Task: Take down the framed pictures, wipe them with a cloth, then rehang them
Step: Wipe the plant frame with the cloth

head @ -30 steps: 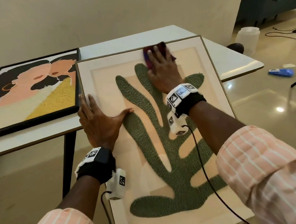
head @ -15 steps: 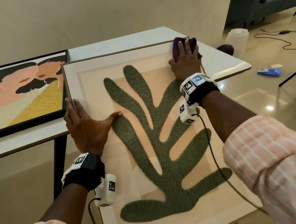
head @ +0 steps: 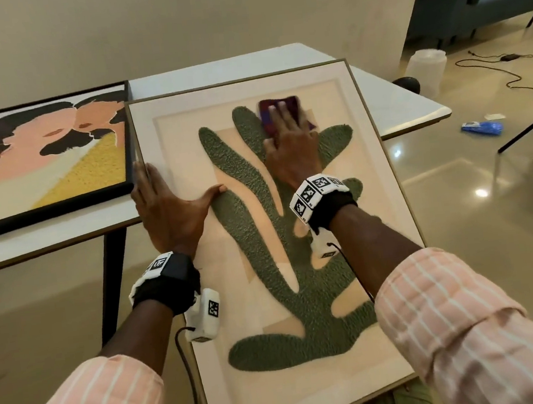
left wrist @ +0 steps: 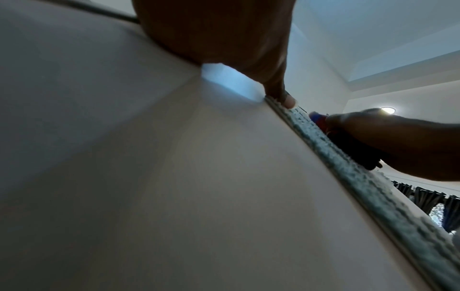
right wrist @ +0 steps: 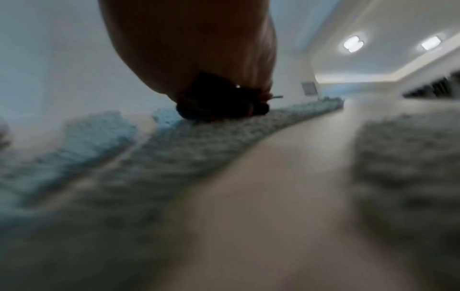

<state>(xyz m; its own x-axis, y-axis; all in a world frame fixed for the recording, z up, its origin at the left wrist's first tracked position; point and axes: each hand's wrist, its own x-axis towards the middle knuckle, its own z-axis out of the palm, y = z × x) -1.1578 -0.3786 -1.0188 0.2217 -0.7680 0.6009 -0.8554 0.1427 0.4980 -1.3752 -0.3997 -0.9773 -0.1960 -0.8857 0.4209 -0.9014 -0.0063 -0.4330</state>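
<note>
The person's left hand (head: 169, 208) lies flat with fingers straight and thumb spread on the left side of the leaf picture (head: 310, 378), a large framed print of a green branching leaf shape in a thin wooden frame. Its fingertips reach the frame's left edge and its thumb touches the green shape. In the left wrist view the thumb tip (left wrist: 286, 99) sits right at the border of the textured green area. The right hand (head: 290, 146), farther up the print than the left hand, presses a dark purple cloth (head: 281, 106) flat against the glass near the top of the leaf shape, with straight fingers spread over the cloth; the cloth looks blurred. In the right wrist view the cloth (right wrist: 219, 106) shows as a dark wad under the palm, touching the green surface, and the rest of that view is too blurred to tell more. The picture's far end rests on the white desk (head: 396, 102) and its near end juts out past the desk edge toward the person. To the left of the left hand, a second picture (head: 40, 159) in a black frame lies flat on the desk, just beside the leaf picture's upper left corner. Both forearms wear pink striped sleeves (head: 469, 328) and wrist straps with marker tags.
</note>
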